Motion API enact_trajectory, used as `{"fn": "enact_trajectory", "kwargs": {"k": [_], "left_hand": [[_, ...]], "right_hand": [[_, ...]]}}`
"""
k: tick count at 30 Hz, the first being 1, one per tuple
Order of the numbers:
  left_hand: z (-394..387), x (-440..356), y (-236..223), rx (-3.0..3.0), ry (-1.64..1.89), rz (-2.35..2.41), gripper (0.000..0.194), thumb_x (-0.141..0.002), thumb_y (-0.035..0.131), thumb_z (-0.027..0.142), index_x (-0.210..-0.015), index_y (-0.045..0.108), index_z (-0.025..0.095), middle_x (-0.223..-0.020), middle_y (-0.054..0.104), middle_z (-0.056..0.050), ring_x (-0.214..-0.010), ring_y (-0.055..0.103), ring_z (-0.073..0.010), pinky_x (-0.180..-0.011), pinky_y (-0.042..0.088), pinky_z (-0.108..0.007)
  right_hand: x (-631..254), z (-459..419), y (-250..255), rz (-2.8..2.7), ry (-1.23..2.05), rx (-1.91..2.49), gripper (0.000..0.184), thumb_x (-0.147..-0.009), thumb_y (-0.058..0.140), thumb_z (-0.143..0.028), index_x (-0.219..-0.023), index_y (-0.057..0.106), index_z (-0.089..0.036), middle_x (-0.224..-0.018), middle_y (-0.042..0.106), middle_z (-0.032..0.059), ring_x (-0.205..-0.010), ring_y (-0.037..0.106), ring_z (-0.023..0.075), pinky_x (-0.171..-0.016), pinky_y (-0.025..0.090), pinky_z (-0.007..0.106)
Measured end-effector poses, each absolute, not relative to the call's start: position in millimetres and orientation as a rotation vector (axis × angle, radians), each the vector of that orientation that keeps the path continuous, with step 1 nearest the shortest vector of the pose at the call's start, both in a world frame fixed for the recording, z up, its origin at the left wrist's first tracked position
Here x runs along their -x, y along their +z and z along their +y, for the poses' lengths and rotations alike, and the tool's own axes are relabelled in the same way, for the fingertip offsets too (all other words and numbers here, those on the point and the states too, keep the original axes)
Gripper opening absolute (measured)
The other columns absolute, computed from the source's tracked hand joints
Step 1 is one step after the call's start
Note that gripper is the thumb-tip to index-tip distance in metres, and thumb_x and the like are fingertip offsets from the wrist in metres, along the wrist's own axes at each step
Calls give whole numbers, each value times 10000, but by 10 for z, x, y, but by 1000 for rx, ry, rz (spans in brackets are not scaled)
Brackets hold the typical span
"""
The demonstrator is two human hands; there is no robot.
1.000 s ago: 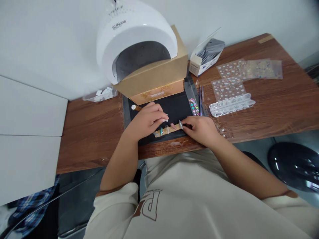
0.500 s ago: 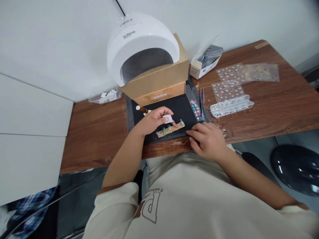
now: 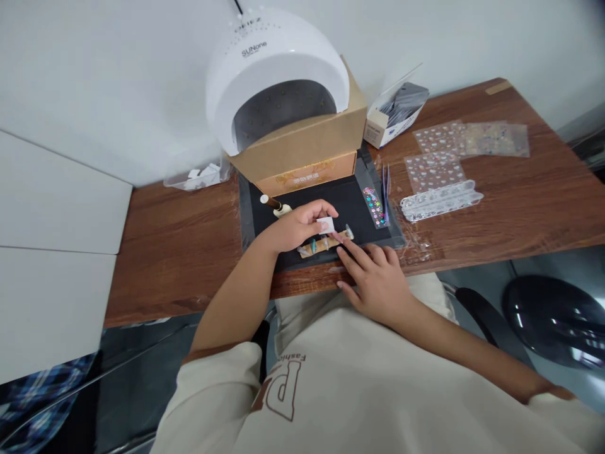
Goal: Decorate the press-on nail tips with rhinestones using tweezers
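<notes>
My left hand pinches a small white square pad between thumb and fingers, just above a tan strip. Several false nails stand along the strip, among them a teal one and a clear one at its right end. A pinkish nail sits just below the pad. My right hand lies with fingers apart, its fingertips at the strip's right part beside the pink nail. Whether they touch that nail, I cannot tell. Behind my left wrist is a bottle with a brown-gold cap.
A white nail lamp stands on a cardboard box behind the black mat. To the right lie a flower-sequin strip, tweezers, a clear case and sticker sheets. A tray of white pieces sits left.
My right hand has moved left to the strip and its fingers have straightened. The left hand still holds the white pad over the nails. The view has shifted slightly.
</notes>
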State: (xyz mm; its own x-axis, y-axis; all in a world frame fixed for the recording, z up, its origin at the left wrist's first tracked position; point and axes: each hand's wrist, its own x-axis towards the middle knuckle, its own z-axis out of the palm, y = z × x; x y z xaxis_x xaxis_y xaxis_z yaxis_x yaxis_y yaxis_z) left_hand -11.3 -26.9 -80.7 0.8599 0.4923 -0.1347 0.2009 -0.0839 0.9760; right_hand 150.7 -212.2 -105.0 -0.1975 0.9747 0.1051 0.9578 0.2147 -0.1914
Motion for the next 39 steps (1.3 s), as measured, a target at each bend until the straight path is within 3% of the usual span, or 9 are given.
{"fn": "enact_trajectory", "kwargs": {"k": [18, 22, 25, 27, 33, 39], "left_hand": [[-252, 158, -843, -1711, 408, 627, 253, -886, 588, 347, -1078, 532, 193, -939, 616, -17, -832, 629, -133, -796, 513, -295], [-271, 180, -774, -1825, 478, 664, 233, -881, 600, 337, -1053, 569, 183, -976, 621, -28, -815, 576, -122, -754, 480, -270], [-306, 164, -717, -1923, 468, 661, 181, -881, 638, 328, -976, 632, 174, -868, 619, -8, -744, 546, -115, -688, 442, -251], [-325, 138, -690, -1986, 450, 643, 135, -877, 661, 301, -909, 665, 171, -827, 624, -3, -707, 536, -109, -661, 424, -245], [-309, 73, -691, -2148, 463, 566, 99, -895, 654, 263, -880, 707, 182, -868, 663, -25, -770, 586, -133, -730, 453, -271], [-275, 43, -728, -2283, 429, 455, 147, -939, 627, 295, -881, 717, 194, -882, 686, -32, -870, 604, -166, -838, 461, -315]], "right_hand": [[-1692, -1909, -1051, -2326, 91, 1851, 677, -979, 418, -516, -1522, 408, -111, -1652, 331, 87, -1195, 447, 369, -957, 357, 519], [-1772, -1948, -1056, -2271, 28, 1866, 606, -964, 472, -482, -1461, 497, -135, -1599, 432, 90, -1165, 452, 353, -953, 362, 490], [-1758, -2073, -1065, -2222, -3, 1814, 526, -967, 483, -458, -1377, 584, -144, -1448, 595, 105, -1094, 469, 321, -920, 361, 462], [-1719, -2133, -1062, -2211, -13, 1768, 506, -970, 483, -443, -1362, 599, -145, -1408, 625, 101, -1082, 466, 309, -916, 354, 451], [-1567, -2032, -1029, -2257, 13, 1827, 600, -966, 482, -464, -1444, 514, -104, -1593, 434, 124, -1150, 441, 331, -942, 322, 458], [-1502, -1910, -1034, -2282, 59, 1844, 670, -960, 481, -493, -1506, 431, -107, -1616, 390, 142, -1192, 422, 345, -947, 304, 461]]}}
